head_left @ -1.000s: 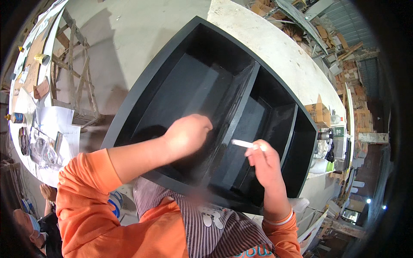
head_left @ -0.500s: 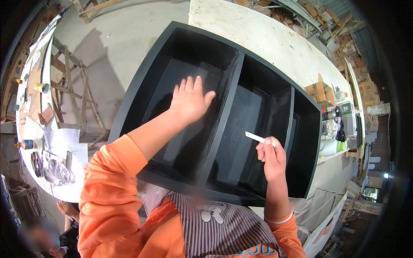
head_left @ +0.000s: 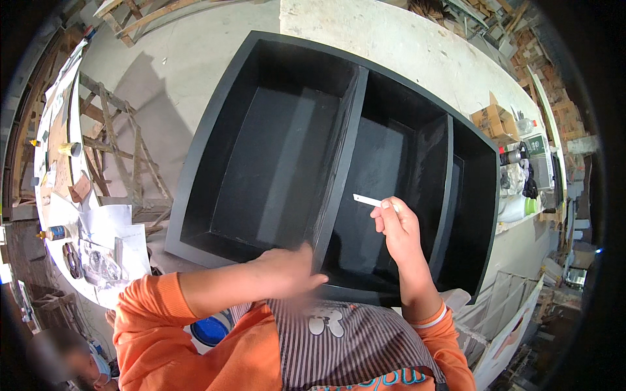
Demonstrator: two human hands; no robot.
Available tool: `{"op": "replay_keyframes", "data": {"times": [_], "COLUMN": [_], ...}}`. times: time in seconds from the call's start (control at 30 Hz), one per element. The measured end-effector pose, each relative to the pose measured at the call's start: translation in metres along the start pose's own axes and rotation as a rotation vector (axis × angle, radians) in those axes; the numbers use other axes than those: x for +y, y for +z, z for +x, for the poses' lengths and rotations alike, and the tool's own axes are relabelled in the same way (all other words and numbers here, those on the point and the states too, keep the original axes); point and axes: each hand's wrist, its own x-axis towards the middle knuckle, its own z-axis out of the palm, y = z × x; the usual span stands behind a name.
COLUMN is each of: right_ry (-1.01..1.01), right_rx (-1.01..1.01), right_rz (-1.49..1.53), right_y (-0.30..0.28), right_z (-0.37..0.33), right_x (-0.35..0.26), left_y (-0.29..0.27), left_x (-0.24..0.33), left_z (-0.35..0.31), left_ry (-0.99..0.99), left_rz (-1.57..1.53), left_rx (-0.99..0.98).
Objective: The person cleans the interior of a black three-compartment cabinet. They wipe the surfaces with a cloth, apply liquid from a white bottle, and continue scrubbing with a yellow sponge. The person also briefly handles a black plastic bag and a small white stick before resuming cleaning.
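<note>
Left hand [head_left: 287, 270] lower now (cabinet [head_left: 215, 140] black)

A brown cardboard box [head_left: 497, 120] is sitting open at about two o'clock, on the ledge just beyond the right end of the black cabinet, with a green-and-white rectangular package [head_left: 538, 147] lying just beside it toward three o'clock. Over at nine o'clock, white printed sheets [head_left: 98, 238] are lying spread on the curved desk [head_left: 47, 171] at the left rim, near a small yellow-capped bottle with a blue label [head_left: 55, 232]. No screens or signs are showing clearly enough to tell.
</note>
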Motion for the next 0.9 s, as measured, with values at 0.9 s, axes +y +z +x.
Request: {"op": "replay_keyframes", "data": {"times": [0.9], "right_ry": [-0.002], "right_rx": [-0.072], "right_rz": [0.250], "right_y": [0.031], "right_z": [0.008], "right_x": [0.034], "left_y": [-0.043], "left_x": [-0.017], "left_z": [0.057], "left_ry": [0.238], "left_rz": [-0.411], "left_rx": [0.750]}}
